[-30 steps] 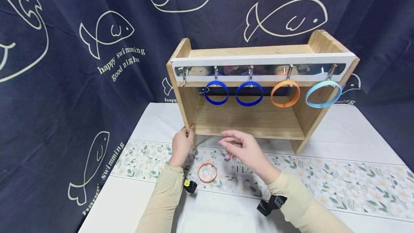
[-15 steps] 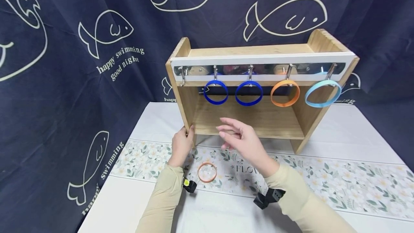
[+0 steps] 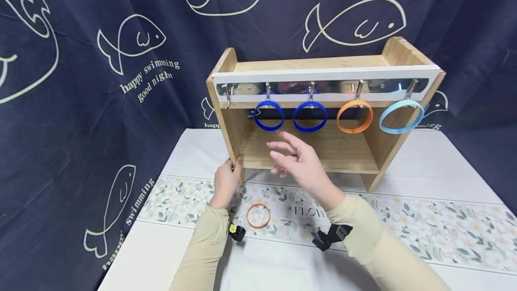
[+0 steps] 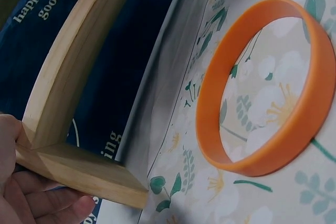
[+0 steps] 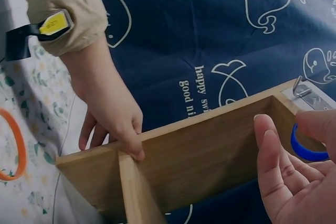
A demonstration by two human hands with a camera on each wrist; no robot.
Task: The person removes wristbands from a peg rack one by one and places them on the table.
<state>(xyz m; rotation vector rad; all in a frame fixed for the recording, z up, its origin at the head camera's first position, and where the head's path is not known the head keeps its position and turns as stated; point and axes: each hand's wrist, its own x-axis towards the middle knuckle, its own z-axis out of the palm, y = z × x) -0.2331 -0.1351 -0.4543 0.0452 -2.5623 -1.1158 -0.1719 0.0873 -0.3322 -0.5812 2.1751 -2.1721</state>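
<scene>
My left hand (image 3: 227, 184) grips the lower left side panel of a wooden rack (image 3: 343, 154), thumb on the inner side and fingers outside, also plain in the right wrist view. Before the rack my right hand (image 3: 298, 160) is raised, its loosely bent fingers apart and holding nothing, below two dark blue rings, the left one (image 3: 269, 129) and the right one (image 3: 310, 130). Both hang from hooks, as do an orange ring (image 3: 355, 130) and a light blue ring (image 3: 400, 131). Another orange ring (image 4: 212, 95) lies on the table near my left wrist.
The leftmost hook (image 3: 227, 98) on the rack's metal strip carries no ring. Under the rack is a white table (image 3: 274, 264) with a flowered strip across it. A dark blue curtain (image 3: 169, 102) with fish drawings hangs behind and to the left.
My right hand has risen from near the rack's lower front edge toward the blue rings, its fingers spreading. The left hand, the rack and the rings stay in place.
</scene>
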